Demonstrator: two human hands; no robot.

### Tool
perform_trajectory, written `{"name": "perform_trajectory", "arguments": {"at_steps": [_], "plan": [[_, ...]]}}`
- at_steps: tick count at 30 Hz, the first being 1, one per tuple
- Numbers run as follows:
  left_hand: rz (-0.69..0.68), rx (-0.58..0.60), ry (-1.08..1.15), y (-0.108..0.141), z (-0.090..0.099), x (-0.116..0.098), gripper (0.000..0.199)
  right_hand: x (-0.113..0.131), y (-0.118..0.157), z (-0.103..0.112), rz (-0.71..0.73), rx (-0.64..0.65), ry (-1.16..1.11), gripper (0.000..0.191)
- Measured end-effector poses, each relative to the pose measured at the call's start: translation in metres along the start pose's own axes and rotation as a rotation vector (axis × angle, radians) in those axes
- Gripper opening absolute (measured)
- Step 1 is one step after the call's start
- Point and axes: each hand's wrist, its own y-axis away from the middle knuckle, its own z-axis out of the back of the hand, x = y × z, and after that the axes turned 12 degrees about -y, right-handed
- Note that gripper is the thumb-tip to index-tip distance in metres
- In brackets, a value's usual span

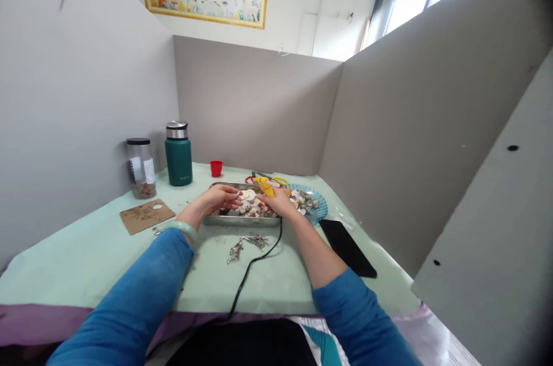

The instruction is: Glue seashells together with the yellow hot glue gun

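My right hand (279, 201) is wrapped round a yellow glue gun (264, 185), whose black cord (250, 267) runs down over the table's front edge. To the left, my left hand (222, 197) has its fingertips pinched together over a metal tray (242, 221); whatever they hold is too small to make out. Shells (254, 206) and pale pieces fill the tray under both hands. Small silvery metal pieces (254, 240) lie in a loose pile on the cloth in front of it. A blue plate (320, 208) with more shells stands just right of my right hand.
A green bottle (178, 161), a lidded jar (141, 173) and a brown card (147, 216) stand or lie at the left. Behind the tray are a red cup (216, 168) and yellow-handled scissors (280, 180). A black phone-like slab (348, 248) lies right; grey partitions (254, 106) enclose the table.
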Motion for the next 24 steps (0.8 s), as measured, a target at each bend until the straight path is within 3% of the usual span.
{"name": "perform_trajectory", "arguments": {"at_steps": [11, 19, 24], "plan": [[-0.068, 0.064, 0.028, -0.0038, 0.0064, 0.0050, 0.024, -0.0025, 0.0005, 0.0004, 0.012, 0.020, 0.031, 0.028], [-0.082, 0.026, 0.075, -0.0016, 0.0054, 0.0006, 0.013, -0.0017, 0.0003, 0.0007, 0.019, 0.026, 0.009, 0.026], [-0.096, -0.020, -0.019, -0.0040, 0.0064, 0.0025, 0.024, 0.0010, 0.0021, 0.0009, 0.031, -0.053, -0.068, 0.024]]}}
